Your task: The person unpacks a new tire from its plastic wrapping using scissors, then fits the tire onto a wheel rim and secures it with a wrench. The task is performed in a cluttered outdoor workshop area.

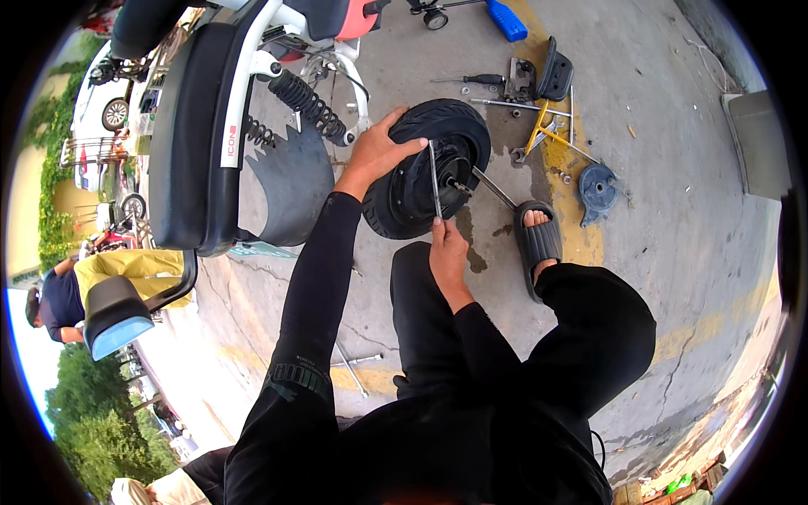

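A small wheel with a black tire [468, 118] lies on the concrete, its hub and axle [455, 184] facing up. My left hand [376, 153] grips the tire's left side, thumb stretched across its sidewall to the upper end of a metal tire lever [435, 172]. The lower end of that lever is in my closed right hand [449, 257], and the bar lies across the wheel beside the axle. A second metal lever [495, 188] slants from the tire's right edge to my sandaled foot [539, 240]. Whether either lever tip sits under the bead cannot be made out.
A white-framed scooter with a black seat [181, 135], coil shock absorber [307, 103] and mudguard [290, 185] stands at left. On the right lie a screwdriver [484, 79], a yellow metal frame [536, 126] and a round grey cover [598, 194]. A cross wrench [358, 362] lies lower left.
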Motion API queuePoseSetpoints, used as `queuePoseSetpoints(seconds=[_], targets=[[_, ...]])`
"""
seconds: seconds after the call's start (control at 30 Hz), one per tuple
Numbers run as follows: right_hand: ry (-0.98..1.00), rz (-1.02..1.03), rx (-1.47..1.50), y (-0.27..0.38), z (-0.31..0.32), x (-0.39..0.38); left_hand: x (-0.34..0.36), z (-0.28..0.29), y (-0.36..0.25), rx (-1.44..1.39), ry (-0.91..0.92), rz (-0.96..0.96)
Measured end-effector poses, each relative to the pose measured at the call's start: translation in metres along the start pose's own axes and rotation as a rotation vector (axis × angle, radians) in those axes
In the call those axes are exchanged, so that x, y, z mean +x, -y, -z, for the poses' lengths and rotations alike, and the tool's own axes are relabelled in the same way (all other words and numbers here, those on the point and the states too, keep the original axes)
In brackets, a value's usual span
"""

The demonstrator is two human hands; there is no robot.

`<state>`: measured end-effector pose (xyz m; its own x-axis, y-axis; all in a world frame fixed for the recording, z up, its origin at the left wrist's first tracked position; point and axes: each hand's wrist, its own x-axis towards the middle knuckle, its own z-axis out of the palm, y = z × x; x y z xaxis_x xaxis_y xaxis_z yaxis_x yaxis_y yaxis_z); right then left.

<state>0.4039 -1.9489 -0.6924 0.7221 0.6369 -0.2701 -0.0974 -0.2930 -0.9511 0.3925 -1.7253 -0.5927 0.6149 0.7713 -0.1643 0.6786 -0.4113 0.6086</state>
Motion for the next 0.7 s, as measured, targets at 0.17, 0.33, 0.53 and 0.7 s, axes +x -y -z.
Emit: queuePoseSetpoints(seconds=[0.17, 0.33, 0.53, 0.7], targets=[[0.177, 0.060, -0.324, 0.006, 0.065, 0.020, 0.000, 0.003, 0.001, 0.007, 0.044, -0.021], [0.267, 0.306, -0.692, 0.013, 0.086, 0.016, -0.009, 0.009, -0.003, 0.002, 0.107, -0.028], [0.485, 0.145, -0.835, 0.081, 0.110, 0.018, -0.025, 0.001, 0.006, 0.068, -0.030, -0.030], [0.618, 0.287, -1.017, 0.130, 0.153, 0.051, -0.019, -0.005, -0.003, 0.024, -0.041, -0.072]])
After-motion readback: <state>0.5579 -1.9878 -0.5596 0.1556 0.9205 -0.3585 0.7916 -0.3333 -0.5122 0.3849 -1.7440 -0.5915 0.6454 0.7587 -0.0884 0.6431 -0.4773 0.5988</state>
